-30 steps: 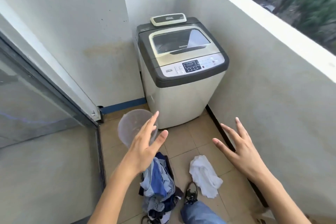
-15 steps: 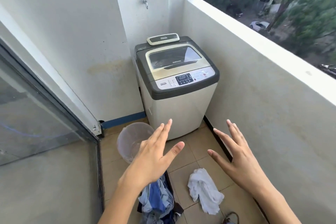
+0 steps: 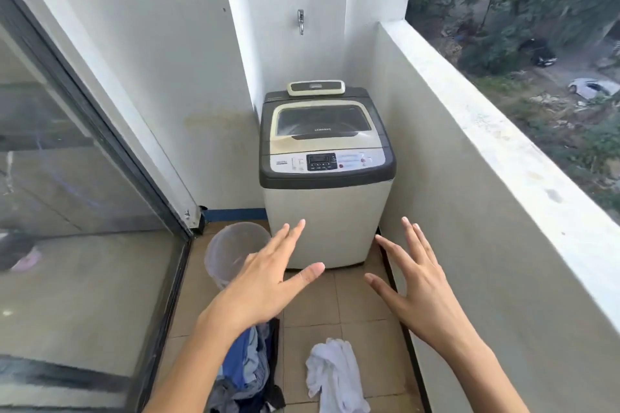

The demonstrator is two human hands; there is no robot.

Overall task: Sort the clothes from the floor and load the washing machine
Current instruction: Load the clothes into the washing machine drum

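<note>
A top-loading washing machine point(image 3: 327, 211) stands in the far corner of the balcony, its lid down. On the tiled floor near me lies a pile of blue and dark clothes point(image 3: 250, 369), partly hidden behind my left forearm. A white garment point(image 3: 335, 375) lies apart to its right. My left hand point(image 3: 268, 282) hovers above the dark pile with fingers spread and holds nothing. My right hand point(image 3: 419, 288) is raised above the floor, fingers apart, also holding nothing.
A translucent plastic bucket point(image 3: 231, 248) stands left of the machine. A glass sliding door point(image 3: 77, 198) runs along the left. A low parapet wall point(image 3: 486, 211) closes the right side. A tap point(image 3: 301, 21) juts from the wall above the machine.
The view has tilted up, so the machine sits lower in frame and the clothes are near the bottom edge. Both hands stay spread and have risen with the view.
</note>
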